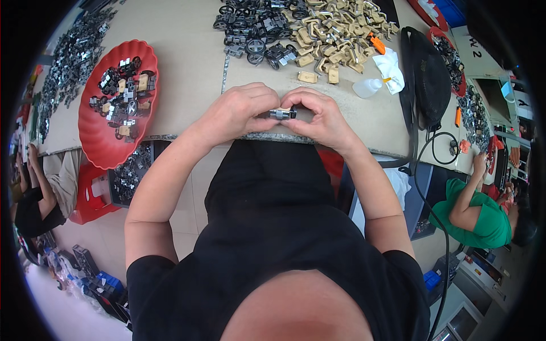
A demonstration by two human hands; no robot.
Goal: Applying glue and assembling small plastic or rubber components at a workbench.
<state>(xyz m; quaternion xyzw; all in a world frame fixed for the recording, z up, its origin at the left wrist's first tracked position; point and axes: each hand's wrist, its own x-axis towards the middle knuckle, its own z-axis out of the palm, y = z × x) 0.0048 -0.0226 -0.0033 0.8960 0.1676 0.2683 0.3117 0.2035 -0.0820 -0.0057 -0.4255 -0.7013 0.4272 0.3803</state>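
Observation:
At the table's front edge, my left hand [242, 111] and my right hand [323, 120] face each other with fingertips closed on a small silver, black and tan toy vehicle piece [280, 114]. Thumbs and forefingers of both hands pinch it from the sides, covering part of it. Beyond my hands lies a heap of black toy vehicle parts with wheels [256, 34]. To its right spreads a pile of tan plastic pieces [335, 37], with a couple of loose ones nearest me. On the left, a red scalloped tray [94, 145] holds several assembled black, silver and tan pieces.
Right of the tan pile are an orange-handled tool [376, 43], a white cloth [390, 69] and a small translucent bottle [367, 87]. A black bag [429, 79] and a hanging cable [424, 193] lie further right. Co-workers sit at both sides, one in green [475, 216].

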